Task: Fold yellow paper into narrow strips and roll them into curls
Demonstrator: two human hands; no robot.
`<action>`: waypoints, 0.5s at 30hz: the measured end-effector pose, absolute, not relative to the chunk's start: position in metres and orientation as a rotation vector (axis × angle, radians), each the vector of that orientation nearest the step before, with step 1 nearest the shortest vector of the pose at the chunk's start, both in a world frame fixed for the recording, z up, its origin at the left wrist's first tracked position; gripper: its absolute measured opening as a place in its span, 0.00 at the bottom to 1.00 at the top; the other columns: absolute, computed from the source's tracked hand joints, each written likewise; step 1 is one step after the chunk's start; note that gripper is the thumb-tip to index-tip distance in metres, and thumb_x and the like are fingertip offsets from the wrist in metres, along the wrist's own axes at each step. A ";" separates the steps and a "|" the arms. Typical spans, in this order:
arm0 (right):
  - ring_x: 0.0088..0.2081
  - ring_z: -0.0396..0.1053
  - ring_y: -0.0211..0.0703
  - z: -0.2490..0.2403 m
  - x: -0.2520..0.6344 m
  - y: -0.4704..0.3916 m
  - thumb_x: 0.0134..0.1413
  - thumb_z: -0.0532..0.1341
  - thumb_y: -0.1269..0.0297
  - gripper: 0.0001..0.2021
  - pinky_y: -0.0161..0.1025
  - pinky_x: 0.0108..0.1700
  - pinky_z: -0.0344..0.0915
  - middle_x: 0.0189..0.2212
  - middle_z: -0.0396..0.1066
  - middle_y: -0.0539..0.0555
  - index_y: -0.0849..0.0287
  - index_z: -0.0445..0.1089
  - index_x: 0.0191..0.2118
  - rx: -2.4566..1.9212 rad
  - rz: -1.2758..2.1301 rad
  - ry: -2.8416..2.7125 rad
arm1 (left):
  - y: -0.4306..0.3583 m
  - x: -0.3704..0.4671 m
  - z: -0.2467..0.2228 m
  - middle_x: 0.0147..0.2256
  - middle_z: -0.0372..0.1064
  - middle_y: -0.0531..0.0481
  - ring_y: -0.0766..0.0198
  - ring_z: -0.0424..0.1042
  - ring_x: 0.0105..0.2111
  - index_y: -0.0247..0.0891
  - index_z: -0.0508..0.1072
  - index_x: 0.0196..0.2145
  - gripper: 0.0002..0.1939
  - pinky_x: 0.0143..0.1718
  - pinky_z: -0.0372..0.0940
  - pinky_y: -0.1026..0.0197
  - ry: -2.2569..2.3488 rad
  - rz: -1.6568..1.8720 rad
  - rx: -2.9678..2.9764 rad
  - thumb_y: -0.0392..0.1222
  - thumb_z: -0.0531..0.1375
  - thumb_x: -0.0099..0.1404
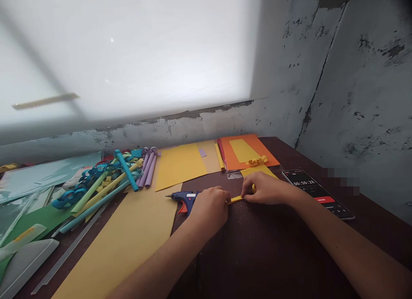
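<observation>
A narrow yellow paper strip (236, 199) stretches low over the dark table between my two hands. My left hand (210, 208) is closed at the strip's left end, its fingertips mostly hidden behind the knuckles. The right end is pinched between the thumb and fingers of my right hand (265, 188), where a bit of yellow paper also shows among the fingers. A blue glue gun (186, 196) with an orange trigger is just left of my left hand, which hides its handle. Beyond my right hand lies a yellow paper piece (257, 171).
Orange sheets (268, 155) at the back carry a curled yellow paper piece (258, 161). A phone (317, 193) showing a timer lies right. Tan card (128, 239), yellow card (180, 166), purple paper rolls (149, 168) and tangled blue paper chains (72, 196) cover the left side.
</observation>
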State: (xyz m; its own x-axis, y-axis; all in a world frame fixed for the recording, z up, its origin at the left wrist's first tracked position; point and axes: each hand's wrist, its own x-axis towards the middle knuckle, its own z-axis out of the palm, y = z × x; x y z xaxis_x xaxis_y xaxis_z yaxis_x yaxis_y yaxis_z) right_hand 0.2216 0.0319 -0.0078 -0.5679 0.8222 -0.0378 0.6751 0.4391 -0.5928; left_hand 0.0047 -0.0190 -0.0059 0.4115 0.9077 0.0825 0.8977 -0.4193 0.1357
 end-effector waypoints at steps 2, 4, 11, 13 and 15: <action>0.39 0.75 0.45 -0.008 0.221 0.031 0.50 0.64 0.70 0.09 0.37 0.41 0.67 0.38 0.80 0.53 0.55 0.82 0.33 -1.301 0.821 -2.434 | -0.019 0.005 -0.006 0.37 0.77 0.47 0.56 0.77 0.36 0.44 0.83 0.38 0.15 0.36 0.65 0.59 1.624 0.209 2.588 0.34 0.56 0.66; 0.39 0.75 0.46 -0.009 0.221 0.031 0.49 0.64 0.69 0.08 0.37 0.40 0.67 0.38 0.80 0.53 0.56 0.82 0.33 -1.300 0.802 -2.428 | -0.018 0.004 -0.006 0.36 0.77 0.47 0.56 0.77 0.36 0.44 0.83 0.36 0.15 0.36 0.65 0.58 1.598 0.177 2.595 0.35 0.55 0.67; 0.37 0.75 0.46 -0.013 0.220 0.033 0.48 0.66 0.69 0.07 0.39 0.41 0.67 0.38 0.79 0.53 0.55 0.82 0.32 -1.277 0.791 -2.418 | -0.013 0.006 -0.008 0.35 0.76 0.47 0.55 0.77 0.35 0.42 0.81 0.38 0.14 0.33 0.63 0.59 1.572 0.101 2.678 0.34 0.55 0.67; 0.37 0.75 0.46 -0.014 0.222 0.033 0.48 0.66 0.68 0.07 0.39 0.41 0.68 0.37 0.79 0.53 0.54 0.82 0.32 -1.274 0.802 -2.407 | -0.013 0.006 -0.011 0.35 0.76 0.46 0.55 0.77 0.34 0.41 0.80 0.35 0.13 0.31 0.62 0.59 1.567 0.070 2.734 0.34 0.55 0.67; 0.37 0.75 0.47 -0.015 0.223 0.034 0.48 0.66 0.69 0.07 0.40 0.41 0.68 0.36 0.79 0.53 0.54 0.83 0.33 -1.271 0.812 -2.398 | -0.012 0.005 -0.013 0.34 0.75 0.46 0.55 0.77 0.34 0.40 0.79 0.34 0.12 0.30 0.61 0.60 1.555 0.089 2.784 0.34 0.55 0.67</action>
State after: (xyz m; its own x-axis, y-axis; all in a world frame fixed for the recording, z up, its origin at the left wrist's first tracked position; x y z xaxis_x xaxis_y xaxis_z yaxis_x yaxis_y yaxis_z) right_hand 0.2229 0.0339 -0.0147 -0.5599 0.8286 0.0058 0.6545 0.4466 -0.6101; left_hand 0.0052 -0.0122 -0.0133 0.5234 0.8490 0.0725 0.8518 -0.5237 -0.0155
